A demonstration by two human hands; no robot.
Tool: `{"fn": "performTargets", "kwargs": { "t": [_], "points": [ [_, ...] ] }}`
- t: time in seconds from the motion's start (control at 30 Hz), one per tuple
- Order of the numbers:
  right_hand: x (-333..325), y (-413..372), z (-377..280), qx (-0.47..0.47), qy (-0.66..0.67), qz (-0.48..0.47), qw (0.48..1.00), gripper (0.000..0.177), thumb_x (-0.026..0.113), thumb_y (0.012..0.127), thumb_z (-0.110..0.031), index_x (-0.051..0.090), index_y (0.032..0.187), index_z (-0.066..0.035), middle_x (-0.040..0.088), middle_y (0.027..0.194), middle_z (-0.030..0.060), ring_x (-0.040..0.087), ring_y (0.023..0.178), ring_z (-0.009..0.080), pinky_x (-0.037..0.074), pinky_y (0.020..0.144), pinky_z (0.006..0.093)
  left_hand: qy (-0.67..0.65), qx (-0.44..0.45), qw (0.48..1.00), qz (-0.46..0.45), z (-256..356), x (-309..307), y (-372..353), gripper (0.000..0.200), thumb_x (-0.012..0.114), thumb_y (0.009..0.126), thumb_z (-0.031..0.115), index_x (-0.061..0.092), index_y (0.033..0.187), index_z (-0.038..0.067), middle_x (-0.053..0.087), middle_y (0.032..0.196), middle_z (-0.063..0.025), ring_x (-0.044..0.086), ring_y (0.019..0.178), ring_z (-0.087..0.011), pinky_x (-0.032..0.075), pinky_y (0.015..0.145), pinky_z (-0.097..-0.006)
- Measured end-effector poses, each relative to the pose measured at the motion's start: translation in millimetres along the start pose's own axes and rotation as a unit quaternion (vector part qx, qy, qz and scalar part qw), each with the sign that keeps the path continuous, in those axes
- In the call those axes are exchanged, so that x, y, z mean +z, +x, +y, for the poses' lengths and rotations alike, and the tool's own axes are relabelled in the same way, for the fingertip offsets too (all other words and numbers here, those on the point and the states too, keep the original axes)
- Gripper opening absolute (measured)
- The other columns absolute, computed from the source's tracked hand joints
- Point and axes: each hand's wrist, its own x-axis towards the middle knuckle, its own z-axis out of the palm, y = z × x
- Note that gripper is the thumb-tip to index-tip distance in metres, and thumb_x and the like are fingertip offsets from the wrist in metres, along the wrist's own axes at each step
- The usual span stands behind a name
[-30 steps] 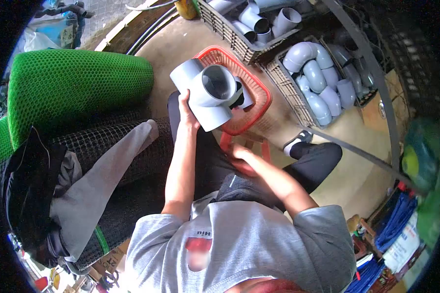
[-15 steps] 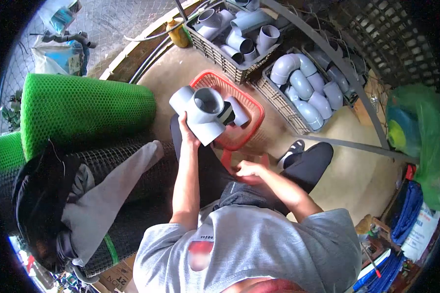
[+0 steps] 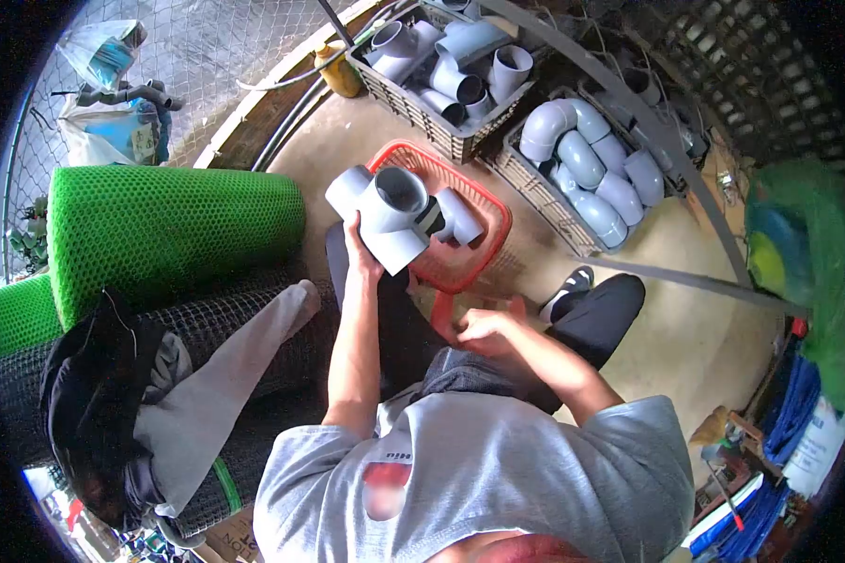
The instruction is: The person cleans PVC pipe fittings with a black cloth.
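My left hand point(image 3: 362, 253) is wrapped around the side of a large grey PVC pipe tee point(image 3: 394, 248), held up over my knee with its round opening facing up. Behind it a red plastic basket point(image 3: 504, 225) stands on the floor with grey pipe fittings point(image 3: 458, 218) in it, partly hidden by the tee. Low in front of my lap, my right hand point(image 3: 486, 328) has its fingers curled beside a red plastic piece point(image 3: 443, 314); whatever its fingers may hold is hidden.
Two crates, one of grey pipe fittings point(image 3: 512, 70) and one of pipe elbows point(image 3: 582, 161), stand ahead. Green mesh rolls point(image 3: 174, 230) lie at left, with a dark jacket point(image 3: 99, 403) over black mesh. A metal bar point(image 3: 676, 279) crosses at right. A yellow bottle point(image 3: 340, 73) stands behind.
The camera view has shifted slightly. My left hand keeps the tee in almost the same place, and my right hand has turned a little near my lap.
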Motion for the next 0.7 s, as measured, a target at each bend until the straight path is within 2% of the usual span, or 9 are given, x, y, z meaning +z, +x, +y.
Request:
{"fn": "performTargets", "kwargs": {
  "t": [0.1,0.17,0.23,0.3,0.37,0.47,0.5,0.63,0.7],
  "points": [
    [1.3,8.5,2.0,0.002,-0.054,0.002,0.999,0.063,0.069,0.085,-0.049,0.068,0.123,0.001,0.071,0.122,0.0216,0.069,0.112,0.035,0.053,0.093,0.0451,-0.011,-0.02,1.0,-0.013,-0.3,-4.7,-13.4,0.084,0.065,0.085,0.063,0.048,0.145,0.007,0.06,0.138,-0.0154,0.061,0.121,-0.0344,0.05,0.102,-0.0519],
    [11.3,10.4,9.2,-0.105,-0.11,0.199,0.968,0.047,0.066,0.088,-0.044,0.074,0.107,-0.002,0.074,0.107,0.0205,0.071,0.1,0.0316,0.054,0.088,0.0432,0.005,-0.015,0.999,-0.028,-0.3,-1.6,-25.9,0.084,0.065,0.085,0.063,0.049,0.145,0.006,0.061,0.137,-0.0154,0.061,0.121,-0.0343,0.05,0.102,-0.0513],
    [-37.7,-28.9,-47.1,0.006,0.023,0.156,0.987,0.043,0.066,0.093,-0.041,0.072,0.113,-0.003,0.074,0.11,0.0125,0.07,0.101,0.0236,0.054,0.091,0.0356,0.016,-0.02,0.999,-0.037,-3.2,-11.3,-32.4,0.084,0.066,0.084,0.062,0.049,0.145,0.006,0.061,0.137,-0.0155,0.062,0.12,-0.0338,0.051,0.101,-0.0504],
    [-37.4,1.9,-13.2,-0.234,0.273,0.415,0.836,0.044,0.061,0.1,-0.043,0.069,0.12,-0.004,0.073,0.113,0.0052,0.067,0.105,0.0184,0.053,0.094,0.0315,0.02,-0.037,0.998,-0.042,-8.9,-11.7,-46.0,0.084,0.066,0.084,0.062,0.05,0.144,0.006,0.062,0.136,-0.0155,0.062,0.12,-0.0334,0.051,0.101,-0.0505],
    [-56.0,-50.8,-62.4,-0.154,0.587,0.41,0.681,0.049,0.054,0.105,-0.046,0.063,0.131,-0.006,0.07,0.124,0.0052,0.066,0.111,0.0191,0.052,0.099,0.0353,-0.007,-0.056,0.997,-0.057,-11.0,4.6,-68.0,0.086,0.07,0.082,0.056,0.049,0.145,0.002,0.062,0.137,-0.0174,0.062,0.121,-0.0349,0.051,0.104,-0.0509],
    [-50.0,-33.4,-60.5,-0.285,0.571,0.462,0.616,0.052,0.048,0.108,-0.046,0.06,0.137,-0.005,0.068,0.13,0.0072,0.065,0.114,0.0193,0.051,0.102,0.0371,-0.07,-0.101,0.987,-0.104,-33.8,9.8,-76.3,0.085,0.07,0.08,0.055,0.051,0.144,0.001,0.064,0.134,-0.0188,0.067,0.114,-0.0352,0.054,0.101,-0.0492],
    [-56.0,-78.0,-100.0,-0.201,0.784,0.202,0.551,0.052,0.05,0.108,-0.041,0.055,0.142,-0.002,0.063,0.138,0.0087,0.063,0.118,0.0189,0.049,0.105,0.0362,-0.059,-0.111,0.985,-0.115,-37.8,15.2,-80.3,0.086,0.07,0.08,0.055,0.05,0.144,0.001,0.064,0.135,-0.0188,0.065,0.116,-0.035,0.052,0.103,-0.0481],
    [-30.4,-57.8,-91.5,-0.279,0.589,0.431,0.624,0.044,0.056,0.105,-0.037,0.06,0.134,-0.004,0.069,0.122,0.0061,0.066,0.107,0.0165,0.054,0.095,0.0348,-0.002,-0.099,0.99,-0.103,-48.0,23.8,-81.2,0.08,0.077,0.076,0.038,0.051,0.142,0.001,0.064,0.131,-0.0153,0.063,0.116,-0.0315,0.051,0.101,-0.0442],
    [-34.3,-85.2,-107.0,-0.235,0.663,0.48,0.525,0.043,0.054,0.106,-0.04,0.061,0.132,-0.006,0.07,0.119,0.0062,0.066,0.106,0.0165,0.055,0.092,0.035,0.133,-0.006,0.983,-0.123,-34.9,29.6,-82.2,0.074,0.079,0.075,0.03,0.052,0.138,0.001,0.065,0.122,-0.0121,0.064,0.11,-0.0266,0.052,0.097,-0.0405]
  ]
}}
